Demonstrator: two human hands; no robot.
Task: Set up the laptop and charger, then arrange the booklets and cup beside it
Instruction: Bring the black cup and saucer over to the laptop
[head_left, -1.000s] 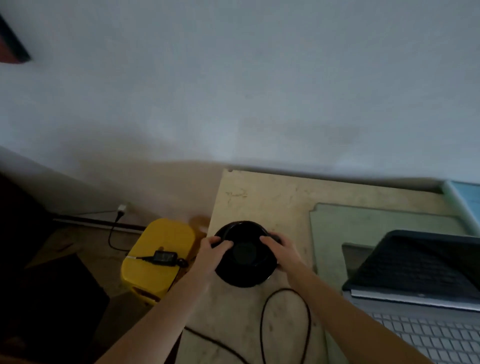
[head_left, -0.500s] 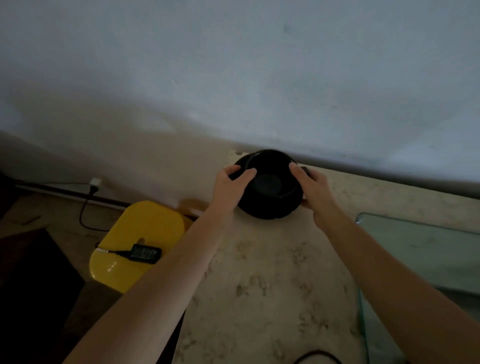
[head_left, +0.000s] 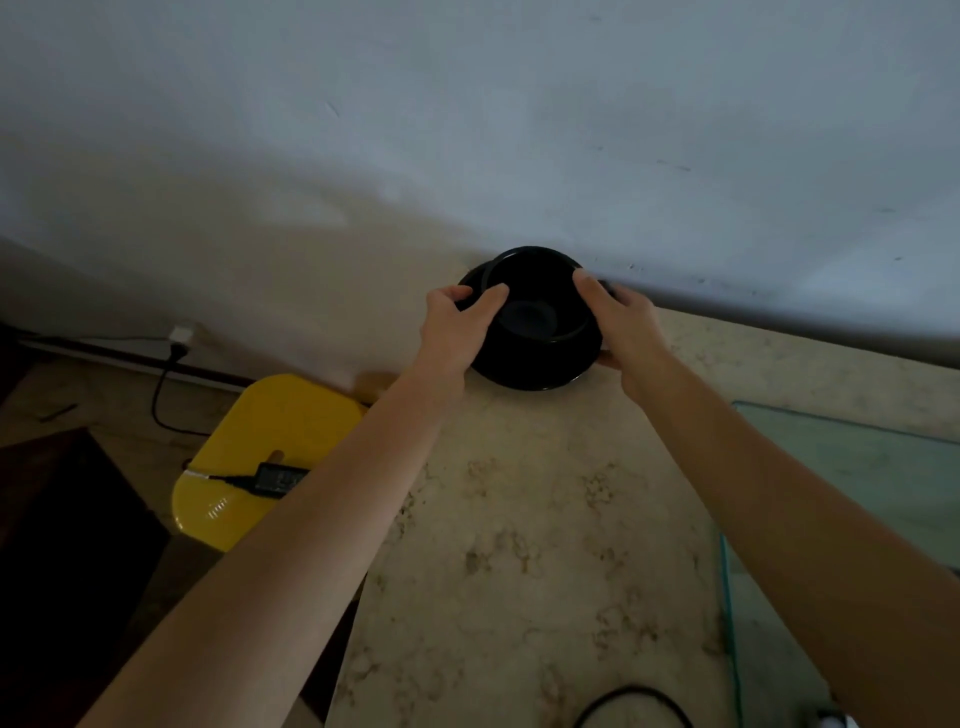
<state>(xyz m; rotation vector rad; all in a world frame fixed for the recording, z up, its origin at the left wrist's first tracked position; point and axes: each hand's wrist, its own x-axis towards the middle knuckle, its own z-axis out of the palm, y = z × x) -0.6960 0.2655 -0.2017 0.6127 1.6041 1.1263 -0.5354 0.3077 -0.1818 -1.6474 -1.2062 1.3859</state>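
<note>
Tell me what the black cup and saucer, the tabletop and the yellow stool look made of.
The cup and saucer: likely glazed ceramic or dark glass; glossy black, with soft highlights along the rims. The tabletop: polished stone, probably marble; cream with brown mottled veins. The yellow stool: probably moulded plastic; smooth, rounded corners, shiny streaks.

Black cup (head_left: 535, 317), yellow stool (head_left: 260, 441)
</note>
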